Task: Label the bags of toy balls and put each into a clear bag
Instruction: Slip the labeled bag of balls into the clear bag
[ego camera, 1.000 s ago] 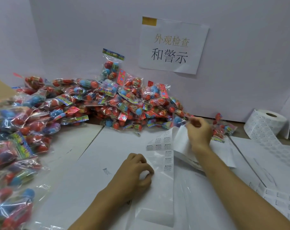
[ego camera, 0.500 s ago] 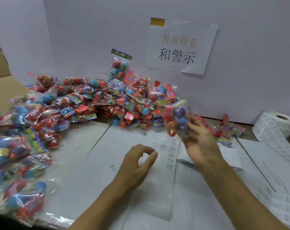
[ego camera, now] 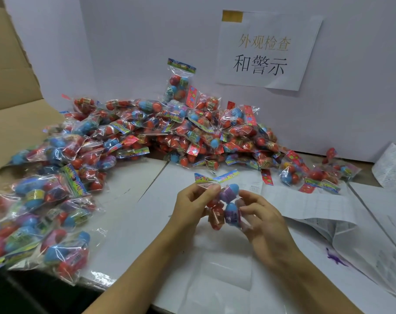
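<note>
Above the desk point(ego camera: 147, 200) my left hand point(ego camera: 192, 205) and right hand point(ego camera: 260, 214) both pinch one bag of toy balls point(ego camera: 226, 207), light, crinkly, slippery film, best gripped around the balls.

White tabletop point(ego camera: 133, 214), covered in pale sheets with a seam line running diagonally toward the back. White wall panel point(ego camera: 135, 53) stands upright behind it. Paper sign point(ego camera: 268, 49) fixed to the panel, upper right: one line of gold Chinese characters, one line of black ones beneath, and a strip of yellow tape point(ego camera: 232, 16) at its top left corner. Brown cardboard flap point(ego camera: 13, 87) at far left, folded open. Small purple dinosaur-shaped mark point(ego camera: 335, 259) on the sheet at lower right.
</note>
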The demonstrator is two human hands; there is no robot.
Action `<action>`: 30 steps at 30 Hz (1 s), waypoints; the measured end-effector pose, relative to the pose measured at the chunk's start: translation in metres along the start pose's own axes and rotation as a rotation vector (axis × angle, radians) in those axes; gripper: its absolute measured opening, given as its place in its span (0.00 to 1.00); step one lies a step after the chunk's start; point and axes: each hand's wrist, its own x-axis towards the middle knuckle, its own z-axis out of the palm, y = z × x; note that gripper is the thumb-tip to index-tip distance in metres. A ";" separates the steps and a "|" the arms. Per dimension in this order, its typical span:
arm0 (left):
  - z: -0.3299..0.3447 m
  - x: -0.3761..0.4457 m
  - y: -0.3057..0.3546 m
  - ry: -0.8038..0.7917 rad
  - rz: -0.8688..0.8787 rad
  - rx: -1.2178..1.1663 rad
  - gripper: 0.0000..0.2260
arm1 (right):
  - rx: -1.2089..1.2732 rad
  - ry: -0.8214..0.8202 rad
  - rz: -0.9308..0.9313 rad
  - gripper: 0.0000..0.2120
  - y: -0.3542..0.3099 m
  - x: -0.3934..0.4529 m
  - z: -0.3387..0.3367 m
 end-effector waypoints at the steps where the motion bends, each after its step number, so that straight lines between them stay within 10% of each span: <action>1: -0.001 -0.001 0.000 -0.021 0.005 0.021 0.09 | -0.041 -0.018 -0.010 0.16 0.000 0.000 -0.002; 30: -0.003 -0.003 -0.004 -0.149 -0.016 0.099 0.08 | -0.509 -0.032 -0.156 0.11 -0.007 0.004 -0.012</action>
